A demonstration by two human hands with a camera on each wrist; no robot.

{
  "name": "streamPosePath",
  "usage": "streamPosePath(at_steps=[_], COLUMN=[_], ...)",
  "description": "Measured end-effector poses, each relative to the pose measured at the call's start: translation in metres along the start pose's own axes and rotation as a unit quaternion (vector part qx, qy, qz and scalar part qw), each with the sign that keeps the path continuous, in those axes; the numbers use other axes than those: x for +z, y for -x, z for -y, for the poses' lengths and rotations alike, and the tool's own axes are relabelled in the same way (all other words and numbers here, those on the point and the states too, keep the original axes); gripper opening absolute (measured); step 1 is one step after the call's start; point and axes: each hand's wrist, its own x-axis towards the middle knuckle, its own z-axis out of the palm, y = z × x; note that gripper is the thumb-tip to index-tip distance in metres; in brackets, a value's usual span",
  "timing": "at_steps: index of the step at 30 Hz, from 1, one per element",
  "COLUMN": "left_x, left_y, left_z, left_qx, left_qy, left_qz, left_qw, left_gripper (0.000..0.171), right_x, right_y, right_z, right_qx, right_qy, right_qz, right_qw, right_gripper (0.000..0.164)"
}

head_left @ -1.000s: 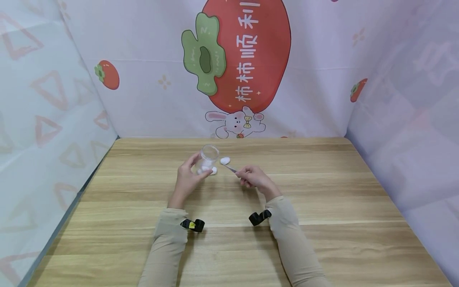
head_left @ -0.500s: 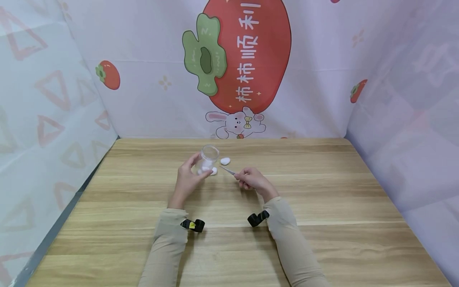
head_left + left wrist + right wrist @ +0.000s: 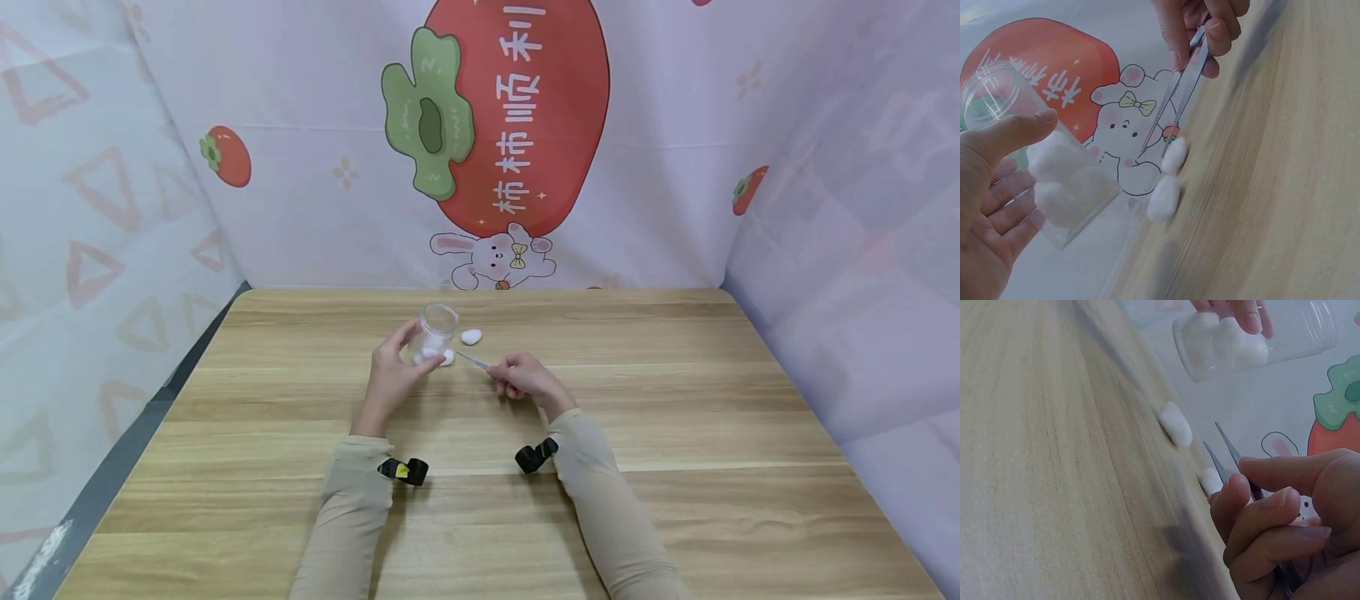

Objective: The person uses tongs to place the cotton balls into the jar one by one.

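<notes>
My left hand (image 3: pixel 392 371) grips a clear jar (image 3: pixel 1297 344) round its side, with the open mouth upward. Several white cotton balls (image 3: pixel 1063 169) lie bunched in the jar's lower part. In my right hand (image 3: pixel 528 379) a pair of metal tweezers (image 3: pixel 474 361) is pinched between thumb and fingers. Its tips stand apart with nothing between them, pointing toward the jar. Two loose cotton balls rest on the table: one farther back (image 3: pixel 471 337), the other (image 3: pixel 448 357) close beside the jar, near the left thumb.
The wooden table (image 3: pixel 675 517) reaches back to a white printed cloth (image 3: pixel 300 208) with a big persimmon and a rabbit. More cloth hangs at both sides. Black wrist cameras (image 3: pixel 415 472) sit on both sleeves.
The right hand has drawn slightly back and left. The tweezers' tips have moved from the farther cotton ball toward the one by the jar. The left hand and jar stay put.
</notes>
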Motion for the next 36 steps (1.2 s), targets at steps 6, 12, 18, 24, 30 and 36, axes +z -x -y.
streamPosePath(at_steps=[6, 12, 18, 24, 30, 36], left_x=[0.0, -0.001, -0.001, -0.002, -0.002, -0.003], left_y=[0.0, 0.0, 0.0, 0.0, -0.001, -0.001], left_z=[0.0, 0.0, -0.001, 0.0, 0.0, 0.0], left_qx=[-0.004, -0.004, -0.005, -0.004, -0.008, -0.009], left_qy=[0.002, 0.003, 0.008, 0.006, 0.006, 0.002], left_qz=[0.002, 0.002, 0.003, 0.003, 0.003, 0.005], left_qw=[1.0, 1.0, 1.0, 1.0, 1.0, 0.9999], left_gripper=[0.069, 0.069, 0.069, 0.069, 0.069, 0.07], right_x=[0.001, 0.004, 0.006, 0.007, 0.008, 0.008], right_y=[-0.004, -0.008, -0.009, -0.011, -0.014, -0.016], right_z=[-0.002, -0.004, -0.004, -0.005, -0.005, -0.004], right_qx=[0.003, 0.013, 0.017, 0.023, 0.029, 0.035], right_qy=[-0.009, -0.007, 0.002, 0.003, 0.002, -0.003], right_qz=[0.007, 0.005, 0.004, 0.009, 0.009, 0.011], right_qw=[1.0, 1.0, 1.0, 1.0, 1.0, 0.999], right_gripper=[0.022, 0.024, 0.026, 0.026, 0.027, 0.028])
